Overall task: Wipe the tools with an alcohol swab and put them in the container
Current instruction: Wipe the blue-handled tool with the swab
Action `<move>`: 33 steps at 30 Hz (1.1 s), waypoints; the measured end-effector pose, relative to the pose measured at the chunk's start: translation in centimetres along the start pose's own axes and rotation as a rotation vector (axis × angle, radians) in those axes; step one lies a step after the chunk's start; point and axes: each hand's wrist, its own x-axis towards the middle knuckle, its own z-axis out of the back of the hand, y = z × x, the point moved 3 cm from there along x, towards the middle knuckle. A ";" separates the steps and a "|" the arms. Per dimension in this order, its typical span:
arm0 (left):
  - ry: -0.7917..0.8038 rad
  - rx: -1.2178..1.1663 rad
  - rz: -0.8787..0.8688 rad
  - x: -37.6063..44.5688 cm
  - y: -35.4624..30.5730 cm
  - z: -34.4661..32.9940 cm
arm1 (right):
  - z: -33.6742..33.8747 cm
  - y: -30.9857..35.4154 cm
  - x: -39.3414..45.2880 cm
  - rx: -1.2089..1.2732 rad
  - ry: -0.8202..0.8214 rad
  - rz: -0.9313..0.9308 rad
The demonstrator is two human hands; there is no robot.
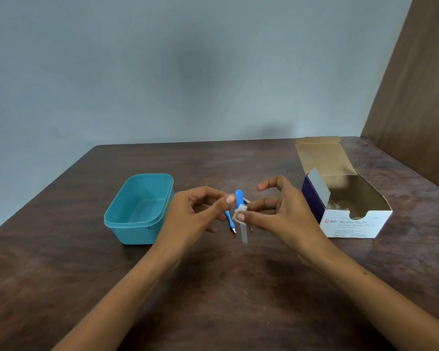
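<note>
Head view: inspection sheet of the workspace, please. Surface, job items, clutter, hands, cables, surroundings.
Surface: dark wooden table, bare in front.
Job's things: teal container lidless, empty, at left; blue-handled tools lying between the hands, count unclear; white swab; open alcohol swab box at right.
Clutter: nothing seen.
Hands: left hand fingers curled, holding nothing visible; right hand pinching the swab.
Cables: nothing seen.
Surroundings: grey-blue wall behind, brown panel at right.
</note>
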 end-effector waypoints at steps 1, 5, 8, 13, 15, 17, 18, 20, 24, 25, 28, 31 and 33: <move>0.010 -0.007 0.011 -0.1 0.1 -0.1 | -0.2 -0.1 0.0 -0.023 0.028 0.004; 0.035 -0.009 0.026 -0.1 0.5 -0.4 | -0.7 0.0 -0.1 -0.079 0.078 0.018; -0.027 -0.052 0.036 0.0 0.7 -0.3 | -0.6 0.1 -0.1 -0.100 0.091 0.009; -0.063 -0.121 0.044 -0.1 0.7 -0.6 | -0.2 0.2 0.1 -0.126 0.118 -0.011; -0.070 -0.151 0.045 -0.1 0.8 -0.7 | -0.1 0.3 0.1 -0.127 0.126 -0.027; -0.078 -0.185 0.040 -0.1 0.8 -0.6 | 0.0 0.4 0.1 -0.108 0.131 -0.040; -0.081 -0.200 0.036 -0.1 0.7 -0.6 | 0.1 0.5 0.1 -0.099 0.128 -0.045; -0.072 -0.210 0.031 -0.1 0.7 -0.6 | 0.2 0.6 0.2 -0.087 0.116 -0.052; -0.002 -0.263 0.062 0.0 0.8 -0.5 | 0.3 0.6 0.2 -0.088 0.142 -0.021; 0.004 -0.267 0.061 0.1 0.8 -0.4 | 0.3 0.6 0.2 -0.095 0.165 -0.011; 0.010 -0.241 0.025 0.2 0.7 -0.1 | 0.2 0.5 0.1 -0.011 0.190 -0.021; -0.001 -0.243 0.006 0.3 0.8 -0.1 | 0.7 0.3 0.3 0.067 0.110 -0.030; -0.002 -0.255 0.019 0.2 0.8 -0.1 | 1.0 0.2 0.5 0.054 0.049 -0.004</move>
